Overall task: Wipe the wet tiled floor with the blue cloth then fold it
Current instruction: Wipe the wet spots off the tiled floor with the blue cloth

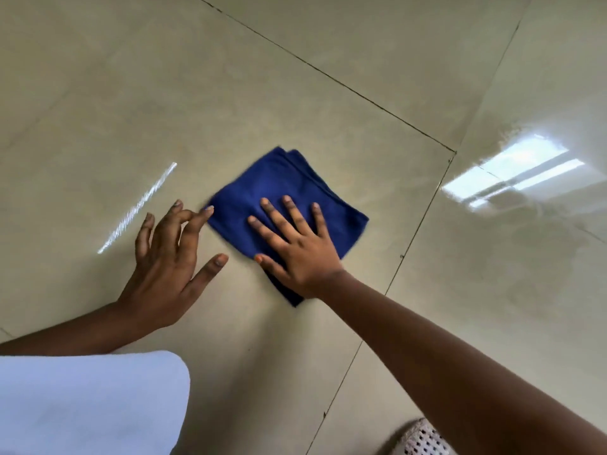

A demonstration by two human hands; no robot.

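Glossy tiled floor: right hand flat on folded blue cloth (left hand open, just beside).

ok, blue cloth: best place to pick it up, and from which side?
Pinch the blue cloth at its far corner, coming from the far side. It lies flat and folded, layered edges showing there, and that end is clear of the right hand pressing the near half.

Deep blue cloth, plain, no pattern. Floor glossy beige tiles, dark grout lines. White garment at 7 o'clock. White perforated shoe, dark dots, 5 o'clock.
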